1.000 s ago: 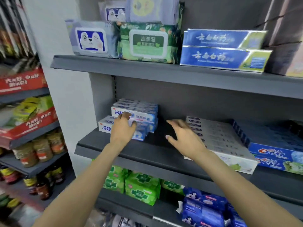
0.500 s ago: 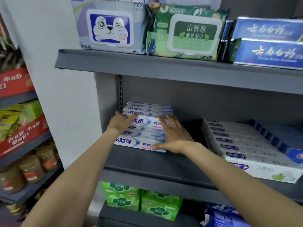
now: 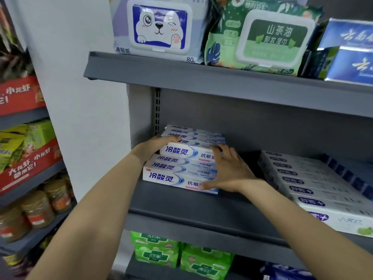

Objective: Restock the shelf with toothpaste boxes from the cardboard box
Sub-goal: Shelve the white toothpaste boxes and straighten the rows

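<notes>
A stack of white-and-blue toothpaste boxes (image 3: 177, 156) lies at the left end of the grey middle shelf (image 3: 201, 207). My left hand (image 3: 153, 147) rests on the stack's left end, fingers laid over the top front box. My right hand (image 3: 226, 168) presses flat against the right ends of the boxes, fingers spread and straight. The cardboard box is out of view.
A row of white toothpaste boxes (image 3: 314, 184) lies to the right on the same shelf. Wet-wipe packs (image 3: 159, 29) and blue boxes (image 3: 347, 63) sit on the shelf above. Green packs (image 3: 181, 257) are below. Another rack with jars (image 3: 38, 209) stands at left.
The view has moved closer to the shelf. Both hands stay on the toothpaste stack; the right hand has shifted slightly along the box ends.
</notes>
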A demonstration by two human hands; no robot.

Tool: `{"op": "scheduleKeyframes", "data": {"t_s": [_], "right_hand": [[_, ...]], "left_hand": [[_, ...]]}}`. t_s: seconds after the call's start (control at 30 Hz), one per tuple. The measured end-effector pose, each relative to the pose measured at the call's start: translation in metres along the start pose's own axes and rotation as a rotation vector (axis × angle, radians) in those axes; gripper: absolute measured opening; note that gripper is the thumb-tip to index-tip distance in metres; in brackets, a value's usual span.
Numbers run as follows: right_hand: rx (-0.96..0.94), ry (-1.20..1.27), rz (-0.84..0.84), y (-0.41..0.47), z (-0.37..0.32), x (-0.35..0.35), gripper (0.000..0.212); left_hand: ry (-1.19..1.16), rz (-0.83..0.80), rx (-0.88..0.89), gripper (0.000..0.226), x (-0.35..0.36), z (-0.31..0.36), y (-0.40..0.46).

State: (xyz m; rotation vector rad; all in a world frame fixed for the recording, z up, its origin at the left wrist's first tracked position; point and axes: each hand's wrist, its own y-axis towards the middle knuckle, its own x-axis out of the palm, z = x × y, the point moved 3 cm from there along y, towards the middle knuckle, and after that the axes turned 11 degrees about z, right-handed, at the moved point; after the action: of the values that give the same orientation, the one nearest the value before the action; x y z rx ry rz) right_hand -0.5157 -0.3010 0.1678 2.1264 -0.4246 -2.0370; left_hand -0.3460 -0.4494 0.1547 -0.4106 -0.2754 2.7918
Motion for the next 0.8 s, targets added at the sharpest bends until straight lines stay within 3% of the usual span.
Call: {"op": "scheduleKeyframes", "data": {"t_s": [0.13, 0.23, 0.37, 0.53, 0.8], "right_hand": [[-0.006, -0.007, 0.010, 0.006, 0.000, -0.005, 0.116], [-0.017, -0.015, -0.011, 0.009, -0.001, -0.006, 0.114], [-0.012, 0.015, -0.054, 0.011, -0.001, -0.007, 0.112], [-0.047, -0.034, -0.052, 0.011, 0.001, -0.011, 0.122], [-0.041, -0.044, -0.113, 0.008, 0.019, -0.012, 0.125]], "left_hand": [[-0.294, 0.116, 0.000, 0.055, -0.011, 0.009, 0.021], [-0.208, 0.221, 0.016, 0.045, -0.018, 0.010, 0.027], [-0.046, 0.096, -0.021, 0.070, -0.010, 0.002, 0.033], [-0.122, 0.024, -0.020, 0.037, -0.003, -0.006, 0.029], [-0.319, -0.003, -0.010, 0.026, 0.028, -0.009, 0.030]]}}
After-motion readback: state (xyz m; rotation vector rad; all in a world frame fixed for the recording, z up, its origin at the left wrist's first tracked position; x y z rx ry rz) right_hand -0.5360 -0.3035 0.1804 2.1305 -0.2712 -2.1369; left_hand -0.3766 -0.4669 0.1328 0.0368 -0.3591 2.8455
